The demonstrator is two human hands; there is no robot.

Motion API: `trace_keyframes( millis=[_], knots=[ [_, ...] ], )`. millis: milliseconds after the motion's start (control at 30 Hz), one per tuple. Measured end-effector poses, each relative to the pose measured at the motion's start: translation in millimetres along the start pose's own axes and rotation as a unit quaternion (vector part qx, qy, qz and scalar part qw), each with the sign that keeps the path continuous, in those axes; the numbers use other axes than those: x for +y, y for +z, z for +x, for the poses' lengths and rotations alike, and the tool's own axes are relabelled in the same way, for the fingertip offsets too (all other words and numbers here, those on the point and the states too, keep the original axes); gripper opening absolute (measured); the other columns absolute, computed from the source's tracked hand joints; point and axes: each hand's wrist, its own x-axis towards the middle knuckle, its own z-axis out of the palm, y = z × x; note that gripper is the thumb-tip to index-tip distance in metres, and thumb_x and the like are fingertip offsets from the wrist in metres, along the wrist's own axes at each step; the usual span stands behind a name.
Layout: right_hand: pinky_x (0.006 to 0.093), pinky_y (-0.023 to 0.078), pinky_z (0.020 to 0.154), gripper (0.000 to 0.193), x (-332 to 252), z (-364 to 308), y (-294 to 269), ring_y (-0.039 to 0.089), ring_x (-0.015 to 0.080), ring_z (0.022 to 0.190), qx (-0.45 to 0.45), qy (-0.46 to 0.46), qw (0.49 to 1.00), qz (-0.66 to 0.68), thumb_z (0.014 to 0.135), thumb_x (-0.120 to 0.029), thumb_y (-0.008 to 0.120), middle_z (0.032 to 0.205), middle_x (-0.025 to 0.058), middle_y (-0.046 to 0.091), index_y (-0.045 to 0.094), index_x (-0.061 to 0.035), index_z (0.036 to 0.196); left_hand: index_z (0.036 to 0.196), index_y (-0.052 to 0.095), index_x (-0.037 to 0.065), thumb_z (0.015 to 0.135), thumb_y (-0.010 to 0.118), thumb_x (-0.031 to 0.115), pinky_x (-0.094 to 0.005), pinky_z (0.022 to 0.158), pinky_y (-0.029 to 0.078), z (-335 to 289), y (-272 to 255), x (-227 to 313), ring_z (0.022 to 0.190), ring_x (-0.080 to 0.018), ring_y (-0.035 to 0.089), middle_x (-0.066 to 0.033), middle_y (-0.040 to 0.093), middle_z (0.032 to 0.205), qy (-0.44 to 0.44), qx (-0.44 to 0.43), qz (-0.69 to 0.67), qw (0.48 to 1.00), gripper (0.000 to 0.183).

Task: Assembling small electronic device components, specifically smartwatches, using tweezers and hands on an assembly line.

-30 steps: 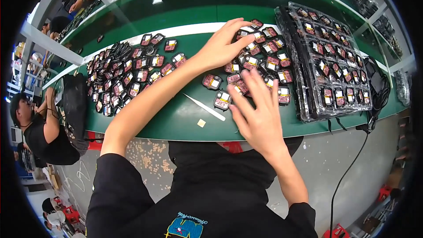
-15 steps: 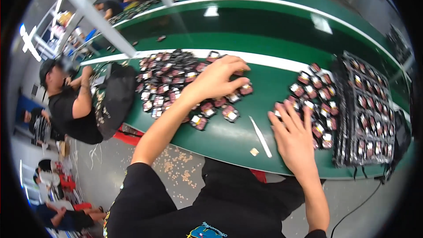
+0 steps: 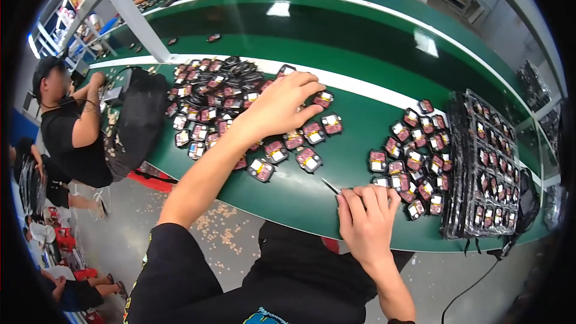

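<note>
My left hand [image 3: 281, 107] rests over the right side of a large heap of small black electronic units [image 3: 201, 132] with reddish circuit boards and white patches. Its thumb and fingers are apart, with nothing visibly held. By the table's near edge, my right hand [image 3: 367, 219] has its fingers bent down around a pair of white tweezers [image 3: 331, 186]; only the pointed end shows beyond the thumb, the rest being covered. A second group of the same units [image 3: 414, 159] lies just beyond and right of that hand.
Stacked clear trays [image 3: 497, 168] filled with similar units stand on the green table [image 3: 288, 201] at the right. A black bag [image 3: 141, 121] separates me from a co-worker [image 3: 75, 126] at the left. A grey post [image 3: 129, 12] rises at the back left. Small light pieces [image 3: 225, 234] litter the floor.
My right hand has moved left and nearer, from the right-hand group onto the tweezers, and its spread fingers have curled. My left hand stays over the heap. The view has shifted slightly.
</note>
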Motion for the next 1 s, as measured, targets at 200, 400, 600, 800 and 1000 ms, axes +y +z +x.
trace_keyframes(
  millis=[200, 400, 600, 800, 1000],
  knots=[
    [0.0371, 0.052, 0.068, 0.022, 6.7, -4.0, -6.6, 0.064, 0.0259, 0.085, 0.119, 0.052, 0.973, 0.190, 0.087, 0.008, 0.086, 0.098, 0.0097, 0.071, 0.075, 0.0013, 0.105, 0.144, 0.069, 0.004, 0.103, 0.075, 0.018, -0.0490, 0.120, 0.044, 3.7, 8.9, 4.7, 0.139, -0.0351, 0.060, -0.0145, 0.070, 0.146, 0.023, -0.021, -0.006, 1.000, 0.044],
    [0.0276, 0.055, 0.063, 0.013, 12.5, -15.2, 0.0, 0.069, 0.0140, 0.077, 0.157, 0.163, 0.905, 0.361, 0.098, 0.007, 0.078, 0.104, 0.0128, 0.077, 0.073, 0.0063, 0.109, 0.141, 0.069, 0.005, 0.102, 0.075, 0.014, -0.0500, 0.113, 0.048, 13.0, 8.8, 5.8, 0.127, -0.0348, 0.064, -0.0132, 0.070, 0.131, 0.061, 0.030, -0.002, 0.998, 0.040],
    [0.0260, 0.052, 0.065, 0.020, 26.0, -24.8, -8.7, 0.063, 0.0081, 0.077, 0.212, 0.286, 0.760, 0.544, 0.110, -0.002, 0.068, 0.106, 0.0100, 0.075, 0.066, 0.0049, 0.129, 0.141, 0.069, 0.004, 0.098, 0.079, 0.018, -0.0447, 0.102, 0.055, -4.2, 1.6, 94.8, 0.118, -0.0336, 0.065, -0.0128, 0.069, 0.124, 0.186, -0.108, -0.133, 0.968, 0.046],
    [0.0241, 0.053, 0.060, 0.026, 26.6, -25.9, -11.9, 0.065, 0.0075, 0.078, 0.190, 0.310, 0.756, 0.543, 0.107, 0.002, 0.070, 0.108, 0.0091, 0.071, 0.071, 0.0067, 0.133, 0.133, 0.073, 0.007, 0.092, 0.086, 0.040, -0.0428, 0.088, 0.054, -16.2, 17.3, 107.1, 0.104, -0.0285, 0.065, -0.0076, 0.063, 0.110, 0.211, -0.161, -0.068, 0.962, 0.054],
    [0.0216, 0.054, 0.061, 0.022, 25.2, -24.1, -21.7, 0.069, 0.0058, 0.083, 0.138, 0.342, 0.764, 0.530, 0.103, 0.006, 0.075, 0.108, 0.0070, 0.073, 0.074, 0.0062, 0.126, 0.136, 0.075, 0.011, 0.084, 0.093, 0.031, -0.0427, 0.091, 0.050, -10.4, 6.8, 86.2, 0.103, -0.0276, 0.063, -0.0050, 0.061, 0.111, 0.195, -0.217, -0.137, 0.947, 0.058]
  ],
)
